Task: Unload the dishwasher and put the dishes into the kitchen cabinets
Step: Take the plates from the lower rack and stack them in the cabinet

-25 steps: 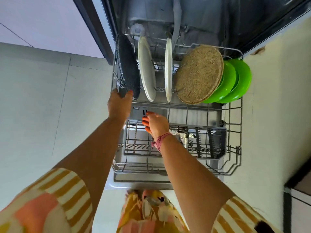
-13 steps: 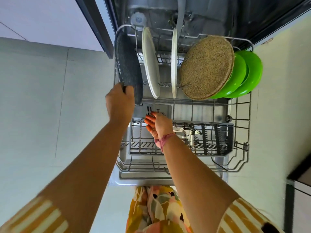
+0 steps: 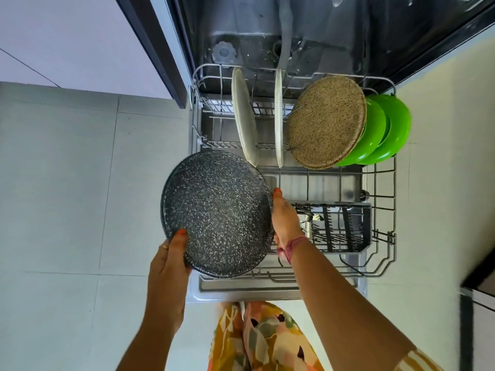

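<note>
Both hands, left hand (image 3: 167, 266) and right hand (image 3: 285, 220), fingers pinching speckled plate (image 3: 215, 212) rims above rack (image 3: 385, 183); keep level, lift clear.

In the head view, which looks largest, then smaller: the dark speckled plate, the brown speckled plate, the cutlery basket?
1. Dark speckled plate, though it is held up nearer the camera, so its true size is unsure.
2 and 3. Brown speckled plate and cutlery basket look alike.

Legible text, labels, brands, numbers, signs: none found on any item in view
</note>
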A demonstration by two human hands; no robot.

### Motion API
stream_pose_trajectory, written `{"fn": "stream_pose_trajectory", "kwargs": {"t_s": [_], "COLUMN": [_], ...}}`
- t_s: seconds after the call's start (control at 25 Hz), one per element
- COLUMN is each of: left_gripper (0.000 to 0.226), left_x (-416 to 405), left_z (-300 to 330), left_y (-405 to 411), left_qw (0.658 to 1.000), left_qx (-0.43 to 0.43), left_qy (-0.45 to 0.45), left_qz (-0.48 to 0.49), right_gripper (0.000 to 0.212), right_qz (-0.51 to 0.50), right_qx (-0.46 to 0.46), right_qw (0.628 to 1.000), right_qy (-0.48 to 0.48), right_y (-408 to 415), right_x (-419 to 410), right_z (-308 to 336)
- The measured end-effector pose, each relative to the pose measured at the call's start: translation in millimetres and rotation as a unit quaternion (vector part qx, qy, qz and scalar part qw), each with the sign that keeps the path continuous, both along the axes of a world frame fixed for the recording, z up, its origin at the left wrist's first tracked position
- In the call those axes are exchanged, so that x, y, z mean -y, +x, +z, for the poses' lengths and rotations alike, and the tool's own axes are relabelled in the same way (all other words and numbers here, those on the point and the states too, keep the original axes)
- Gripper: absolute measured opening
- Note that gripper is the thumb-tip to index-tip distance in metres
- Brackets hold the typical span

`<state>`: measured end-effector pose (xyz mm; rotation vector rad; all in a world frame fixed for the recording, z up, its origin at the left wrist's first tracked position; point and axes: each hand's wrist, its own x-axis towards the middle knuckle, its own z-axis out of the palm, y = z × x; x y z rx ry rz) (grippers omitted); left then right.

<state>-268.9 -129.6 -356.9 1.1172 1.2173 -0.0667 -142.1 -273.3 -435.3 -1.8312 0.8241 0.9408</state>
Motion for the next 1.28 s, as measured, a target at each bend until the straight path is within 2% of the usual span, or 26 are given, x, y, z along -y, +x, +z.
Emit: {"fn": "stream_pose_trajectory", "kwargs": {"t_s": [0.12, 0.2, 0.28, 0.36, 0.44, 0.52, 0.56, 0.64, 0.72, 0.8, 0.92, 1.0, 1.08, 1.16, 1.28], "left_gripper": [0.037, 0.058, 0.067, 0.07, 0.073, 0.078, 0.081, 0.087, 0.084, 0.08, 0.071, 0.069, 0.068, 0.068, 0.073], "left_x": [3.2, 7.7, 12.1, 11.8, 8.2, 3.8, 2.3, 1.0, 1.4, 3.6, 5.4, 5.9, 4.9, 3.2, -0.2], "left_z": [-27.4, -45.0, -58.1, -66.5, -73.9, -80.8, -83.9, -90.6, -93.8, -95.2, -93.3, -89.1, -83.4, -81.0, -82.4], "left_y": [-4.1, -1.3, 2.6, 7.5, 6.7, 0.3, -3.3, -11.8, -18.4, -22.1, -24.2, -24.1, -20.9, -15.6, -9.4], "left_qw": [0.991, 0.986, 0.985, 0.982, 0.981, 0.979, 0.978, 0.975, 0.969, 0.962, 0.949, 0.94, 0.934, 0.929, 0.922], "left_qx": [0.023, 0.017, 0.007, 0.007, -0.001, -0.013, -0.017, -0.011, 0.011, 0.037, 0.066, 0.084, 0.094, 0.105, 0.119], "left_qy": [-0.133, -0.165, -0.169, -0.18, -0.183, -0.19, -0.196, -0.213, -0.236, -0.259, -0.286, -0.301, -0.313, -0.323, -0.335], "left_qz": [0.009, 0.011, 0.031, 0.053, 0.068, 0.071, 0.067, 0.054, 0.064, 0.082, 0.116, 0.134, 0.142, 0.15, 0.153], "right_gripper": [0.046, 0.04, 0.029, 0.028, 0.028, 0.034, 0.039, 0.046, 0.04, 0.027, 0.021, 0.021, 0.021, 0.016, 0.014], "right_qz": [-0.062, -0.104, -0.113, 0.0, 0.142, 0.223, 0.256, 0.298, 0.337, 0.319, 0.224, 0.211, 0.279, 0.372, 0.521], "right_qx": [0.013, 0.004, 0.016, 0.119, 0.281, 0.392, 0.417, 0.414, 0.398, 0.401, 0.431, 0.471, 0.542, 0.6, 0.634], "right_qw": [0.998, 0.994, 0.993, 0.992, 0.945, 0.888, 0.867, 0.855, 0.845, 0.851, 0.872, 0.856, 0.792, 0.708, 0.57], "right_qy": [0.003, 0.011, 0.01, -0.049, -0.094, -0.092, -0.093, -0.096, -0.116, -0.114, -0.061, -0.032, -0.021, -0.002, -0.038], "right_y": [-8.8, -15.5, -18.1, -11.5, 4.9, 30.1, 43.8, 67.3, 81.5, 91.0, 92.7, 78.6, 53.4, 22.1, -25.7], "right_x": [24.8, 35.0, 42.8, 45.3, 30.5, 1.3, -14.9, -45.4, -63.4, -68.7, -65.5, -55.6, -38.8, -16.1, 19.0], "right_z": [-4.6, -5.8, -8.7, -5.7, 8.2, 16.8, 16.3, 9.7, 2.9, 6.5, 31.5, 57.6, 80.7, 92.7, 88.9]}}
